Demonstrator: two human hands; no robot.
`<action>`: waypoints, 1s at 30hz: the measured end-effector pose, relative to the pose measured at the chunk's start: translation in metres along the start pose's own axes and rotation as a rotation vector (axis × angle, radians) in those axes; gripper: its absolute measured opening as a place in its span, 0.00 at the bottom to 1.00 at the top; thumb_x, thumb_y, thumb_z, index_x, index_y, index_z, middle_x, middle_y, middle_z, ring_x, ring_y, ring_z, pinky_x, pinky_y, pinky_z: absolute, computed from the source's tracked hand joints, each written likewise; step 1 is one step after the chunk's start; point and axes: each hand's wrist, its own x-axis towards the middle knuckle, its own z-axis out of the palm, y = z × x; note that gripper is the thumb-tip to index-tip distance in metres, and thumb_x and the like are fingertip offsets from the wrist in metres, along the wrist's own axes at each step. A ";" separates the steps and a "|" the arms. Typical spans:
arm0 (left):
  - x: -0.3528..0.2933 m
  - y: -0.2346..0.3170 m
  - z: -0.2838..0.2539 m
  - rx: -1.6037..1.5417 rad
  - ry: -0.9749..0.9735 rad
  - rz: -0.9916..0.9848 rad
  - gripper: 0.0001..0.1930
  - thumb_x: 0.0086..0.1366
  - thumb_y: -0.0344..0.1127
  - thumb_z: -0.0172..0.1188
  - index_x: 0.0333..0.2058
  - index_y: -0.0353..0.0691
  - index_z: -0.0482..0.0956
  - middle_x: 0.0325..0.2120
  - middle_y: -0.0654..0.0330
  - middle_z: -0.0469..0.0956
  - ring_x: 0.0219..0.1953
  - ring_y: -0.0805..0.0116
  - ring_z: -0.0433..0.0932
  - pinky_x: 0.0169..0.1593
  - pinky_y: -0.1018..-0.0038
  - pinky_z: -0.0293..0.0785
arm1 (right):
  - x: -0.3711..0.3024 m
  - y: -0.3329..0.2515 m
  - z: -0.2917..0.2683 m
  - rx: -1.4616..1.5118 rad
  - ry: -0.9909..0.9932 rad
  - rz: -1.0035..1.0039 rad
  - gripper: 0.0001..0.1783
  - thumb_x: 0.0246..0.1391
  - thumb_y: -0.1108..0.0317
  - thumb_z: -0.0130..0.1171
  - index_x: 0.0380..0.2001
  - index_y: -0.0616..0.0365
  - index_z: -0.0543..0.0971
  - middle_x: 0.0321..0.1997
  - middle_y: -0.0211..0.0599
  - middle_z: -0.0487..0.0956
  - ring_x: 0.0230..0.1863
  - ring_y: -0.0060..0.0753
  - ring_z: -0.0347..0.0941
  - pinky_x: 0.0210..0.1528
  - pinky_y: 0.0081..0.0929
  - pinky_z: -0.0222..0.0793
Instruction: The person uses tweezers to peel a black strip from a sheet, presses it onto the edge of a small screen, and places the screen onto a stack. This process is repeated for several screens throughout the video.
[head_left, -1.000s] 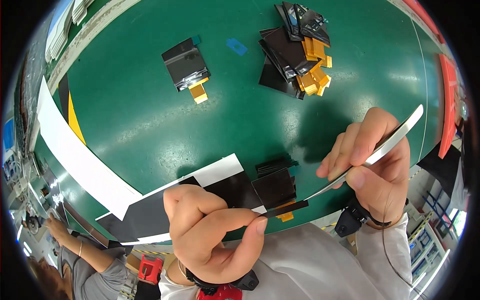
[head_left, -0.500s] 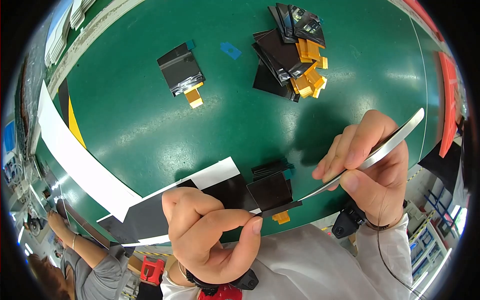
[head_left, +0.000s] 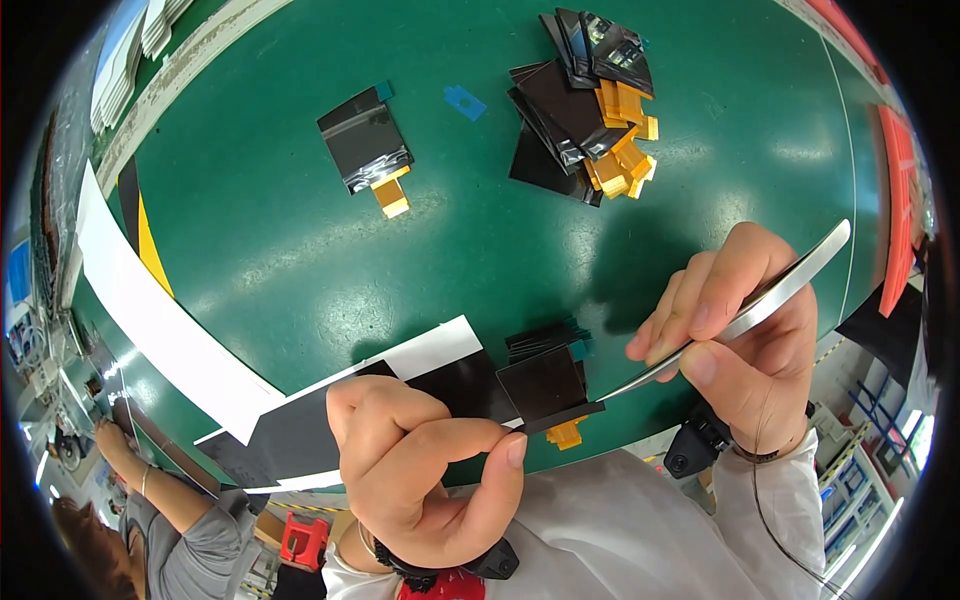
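Between thumb and forefinger, my left hand [head_left: 430,470] pinches the left end of a narrow black strip [head_left: 568,416]. Curved silver tweezers [head_left: 775,295] are held in my right hand [head_left: 745,350], their points at the strip's right end. The strip lies along the near edge of a small dark display panel [head_left: 540,385], whose orange flex cable [head_left: 566,434] sticks out toward me. More dark panels show just behind it, partly covered. Under and beside my left hand is a black sheet with white borders [head_left: 290,440]; my hand hides part of it.
A stack of dark panels with orange flex cables [head_left: 560,110] lies at the far right of the green table [head_left: 480,250]. One single panel [head_left: 365,145] and a blue film piece [head_left: 464,102] are farther left. White sheet [head_left: 150,300] at left; a co-worker's arm [head_left: 150,475] beyond.
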 end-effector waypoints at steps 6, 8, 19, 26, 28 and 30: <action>0.000 0.000 0.000 0.007 -0.005 -0.003 0.09 0.35 0.28 0.66 0.19 0.44 0.78 0.19 0.67 0.63 0.24 0.70 0.61 0.32 0.75 0.53 | 0.001 0.000 -0.001 -0.025 -0.011 -0.010 0.12 0.44 0.76 0.61 0.29 0.57 0.67 0.23 0.37 0.74 0.24 0.25 0.71 0.37 0.27 0.75; 0.000 0.000 0.000 0.006 -0.005 -0.006 0.09 0.35 0.28 0.66 0.19 0.44 0.78 0.19 0.67 0.64 0.24 0.70 0.61 0.32 0.75 0.53 | 0.000 0.000 -0.001 -0.036 -0.011 -0.005 0.12 0.44 0.76 0.61 0.29 0.58 0.67 0.23 0.37 0.74 0.24 0.25 0.71 0.37 0.27 0.75; 0.001 0.001 0.000 0.025 -0.019 -0.013 0.08 0.35 0.27 0.66 0.19 0.43 0.77 0.18 0.67 0.63 0.23 0.70 0.61 0.32 0.74 0.53 | 0.003 0.002 0.000 -0.070 -0.040 -0.049 0.12 0.44 0.76 0.61 0.29 0.58 0.67 0.24 0.37 0.73 0.25 0.25 0.70 0.35 0.25 0.74; 0.004 0.006 -0.001 -0.094 0.029 0.021 0.07 0.39 0.24 0.63 0.21 0.40 0.76 0.22 0.61 0.73 0.23 0.67 0.65 0.33 0.74 0.58 | -0.007 -0.009 0.004 -0.197 0.100 -0.203 0.08 0.48 0.71 0.57 0.29 0.58 0.68 0.25 0.37 0.72 0.26 0.25 0.69 0.33 0.21 0.70; -0.001 0.013 -0.006 -0.214 0.031 -0.031 0.07 0.41 0.23 0.62 0.21 0.39 0.75 0.22 0.60 0.73 0.23 0.67 0.66 0.33 0.73 0.60 | -0.014 -0.013 0.005 -0.151 0.227 -0.324 0.07 0.50 0.68 0.55 0.29 0.59 0.68 0.25 0.37 0.72 0.26 0.26 0.68 0.32 0.19 0.68; -0.007 0.019 -0.016 -0.452 0.037 -0.156 0.05 0.44 0.22 0.61 0.22 0.36 0.75 0.22 0.58 0.75 0.22 0.65 0.68 0.32 0.72 0.63 | -0.028 -0.021 0.012 -0.129 0.164 -0.245 0.07 0.51 0.68 0.54 0.28 0.59 0.69 0.25 0.36 0.71 0.25 0.25 0.67 0.31 0.19 0.66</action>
